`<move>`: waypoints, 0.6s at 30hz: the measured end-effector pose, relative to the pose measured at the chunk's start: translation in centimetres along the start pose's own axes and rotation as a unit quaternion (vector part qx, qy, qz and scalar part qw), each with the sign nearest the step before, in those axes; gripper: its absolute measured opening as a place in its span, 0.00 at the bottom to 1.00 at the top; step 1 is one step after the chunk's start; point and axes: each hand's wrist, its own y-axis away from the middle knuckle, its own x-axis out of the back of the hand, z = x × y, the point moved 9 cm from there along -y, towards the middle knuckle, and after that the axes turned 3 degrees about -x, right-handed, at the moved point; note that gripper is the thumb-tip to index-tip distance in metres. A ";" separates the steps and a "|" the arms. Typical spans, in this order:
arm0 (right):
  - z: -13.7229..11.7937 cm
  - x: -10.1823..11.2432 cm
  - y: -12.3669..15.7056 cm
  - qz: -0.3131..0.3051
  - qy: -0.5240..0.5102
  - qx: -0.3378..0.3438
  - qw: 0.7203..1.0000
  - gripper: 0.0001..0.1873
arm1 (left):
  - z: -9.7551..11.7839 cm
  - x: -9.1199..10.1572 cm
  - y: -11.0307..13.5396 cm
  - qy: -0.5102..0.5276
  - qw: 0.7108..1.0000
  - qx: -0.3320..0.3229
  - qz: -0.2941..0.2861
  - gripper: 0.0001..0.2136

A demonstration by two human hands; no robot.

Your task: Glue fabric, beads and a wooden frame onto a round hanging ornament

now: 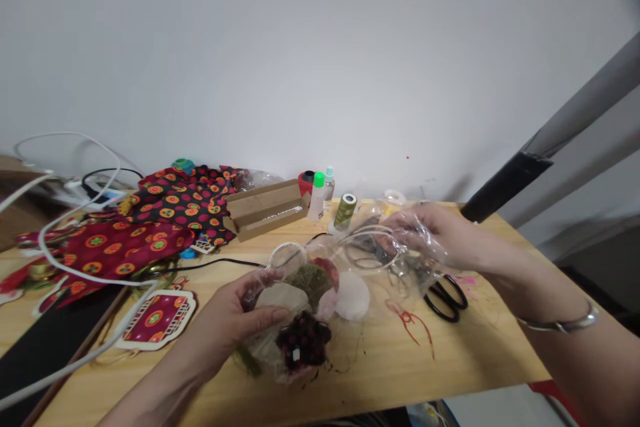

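My left hand (255,310) is closed on a clear plastic bag with several pieces in it. Through the plastic show a pale disc (353,296), a mossy green piece (309,283) and a dark, shiny flower-shaped piece (303,343). My right hand (417,230) grips crinkled clear plastic (423,240) to the right, with pale hoops (373,247) beside its fingers. Whether both hands hold the same bag I cannot tell. Black-handled scissors (447,299) lie under my right forearm, partly hidden, and a tangled red cord (413,325) rests nearby.
Behind my hands stand an open cardboard box (270,209), a green-capped bottle (317,199) and an olive thread spool (345,208). Patterned cloth (185,203) is heaped at left, near a framed cloth ornament (159,319). A white cable (55,220) loops across the left side.
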 end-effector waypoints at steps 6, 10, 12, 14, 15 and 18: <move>2.5 7.1 3.3 0.330 -0.073 -0.071 0.938 0.08 | 0.0 1.1 -0.1 0.078 0.996 0.015 0.034 0.22; 4.9 9.5 7.5 0.514 -0.213 -0.052 0.829 0.10 | 0.0 2.1 -0.4 0.148 0.987 0.008 0.064 0.21; 6.3 8.7 8.2 0.518 -0.278 -0.055 0.807 0.12 | 0.1 2.6 -0.6 0.185 0.980 -0.002 0.080 0.22; 7.7 6.5 7.5 0.465 -0.310 -0.095 0.824 0.15 | 0.7 2.9 -0.7 0.221 0.971 -0.016 0.085 0.23; 8.2 4.8 6.7 0.413 -0.316 -0.119 0.846 0.16 | 1.1 3.1 -0.7 0.241 0.966 -0.027 0.089 0.23; 9.0 -2.0 3.8 0.221 -0.330 -0.179 0.900 0.17 | 3.0 3.7 -0.4 0.302 0.942 -0.069 0.127 0.22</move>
